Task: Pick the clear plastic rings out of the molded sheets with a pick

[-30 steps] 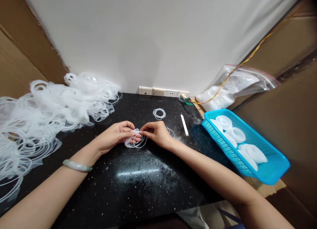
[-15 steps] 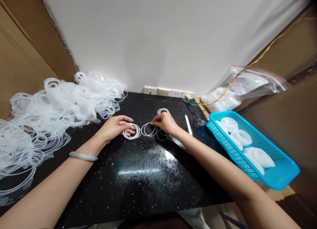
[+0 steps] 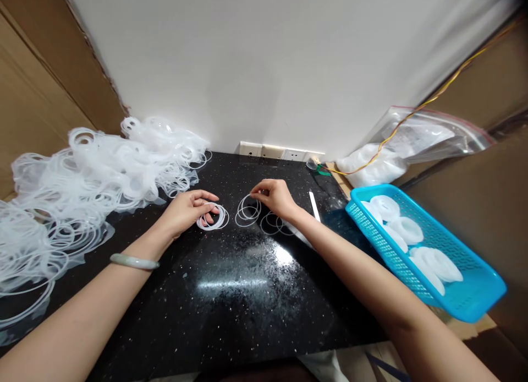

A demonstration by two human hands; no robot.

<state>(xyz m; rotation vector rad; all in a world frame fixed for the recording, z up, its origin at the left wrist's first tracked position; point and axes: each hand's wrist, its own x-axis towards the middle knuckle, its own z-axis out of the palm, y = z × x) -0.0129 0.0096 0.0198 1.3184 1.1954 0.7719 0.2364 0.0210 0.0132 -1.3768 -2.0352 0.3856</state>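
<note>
My left hand [image 3: 188, 209] rests on the black speckled table [image 3: 231, 294], its fingers curled over a small stack of thin translucent white rings [image 3: 212, 217]. My right hand [image 3: 275, 197] pinches the top edge of another few rings [image 3: 248, 209], lifted slightly off the table just right of the first stack. More loose rings [image 3: 273, 223] lie under my right wrist. A pale bangle [image 3: 132, 261] sits on my left wrist.
A big tangled heap of white rings [image 3: 78, 184] covers the table's left side. A blue basket [image 3: 470, 294] with ring bundles stands at right, a zip bag [image 3: 396, 145] behind it. A white stick [image 3: 314, 206] lies near the basket. Cardboard walls both sides.
One second ago both hands held one bundle together. The right hand has pulled several rings off to the right and now lifts them; the left hand stays on the remaining stack.
</note>
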